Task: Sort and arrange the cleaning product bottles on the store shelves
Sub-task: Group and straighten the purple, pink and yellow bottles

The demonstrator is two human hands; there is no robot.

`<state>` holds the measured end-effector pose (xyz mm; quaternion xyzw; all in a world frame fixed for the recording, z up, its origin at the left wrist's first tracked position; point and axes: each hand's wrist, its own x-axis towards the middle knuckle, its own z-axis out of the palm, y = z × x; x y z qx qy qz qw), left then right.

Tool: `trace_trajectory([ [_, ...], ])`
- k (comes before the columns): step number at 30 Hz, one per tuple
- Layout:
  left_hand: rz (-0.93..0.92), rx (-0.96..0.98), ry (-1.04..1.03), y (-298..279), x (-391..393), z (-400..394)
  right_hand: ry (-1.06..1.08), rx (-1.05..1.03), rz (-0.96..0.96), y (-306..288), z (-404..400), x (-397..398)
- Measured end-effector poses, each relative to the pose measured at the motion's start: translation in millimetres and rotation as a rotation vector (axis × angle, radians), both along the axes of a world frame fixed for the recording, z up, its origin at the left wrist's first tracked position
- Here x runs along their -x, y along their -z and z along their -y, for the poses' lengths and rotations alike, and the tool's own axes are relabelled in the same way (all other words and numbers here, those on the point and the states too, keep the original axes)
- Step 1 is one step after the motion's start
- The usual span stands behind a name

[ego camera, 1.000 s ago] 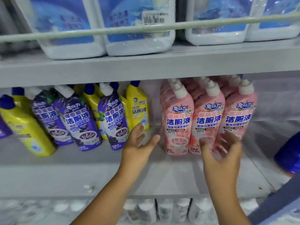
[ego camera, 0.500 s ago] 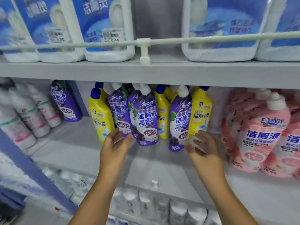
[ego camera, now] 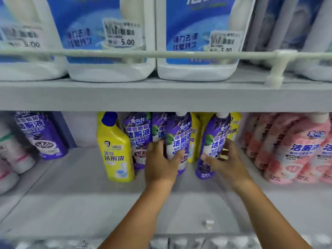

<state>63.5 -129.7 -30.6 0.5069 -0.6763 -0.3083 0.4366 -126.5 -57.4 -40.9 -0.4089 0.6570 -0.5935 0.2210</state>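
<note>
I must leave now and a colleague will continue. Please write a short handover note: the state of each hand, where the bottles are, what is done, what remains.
Left hand: grips a purple bottle.
Right hand: grips another purple bottle.
Middle shelf: purple bottles are mixed among yellow bottles; pink bottles are grouped at right.
Done: pink group looks sorted.
Left: probably separate purple from yellow and line them up.

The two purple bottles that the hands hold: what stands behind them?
Behind the two purple bottles, held by the left hand and right hand, yellow bottles show in the gaps. The purple bottles hide how many there are.
</note>
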Motion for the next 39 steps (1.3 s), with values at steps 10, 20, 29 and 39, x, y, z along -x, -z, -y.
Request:
trace_trajectory([
  [10,-0.140,-0.078,0.224,9,-55,-4,-0.154,-0.056,0.004,-14,-17,-49],
  [20,-0.283,-0.057,0.083,20,-99,-10,-0.085,-0.005,0.011,-15,-15,-87],
  [29,-0.241,-0.023,0.005,2,-80,-19,-0.116,-0.002,0.029,-26,-8,-99],
  [39,-0.361,0.000,-0.182,-9,-154,-37,-0.294,-0.011,0.042,-30,17,-139],
])
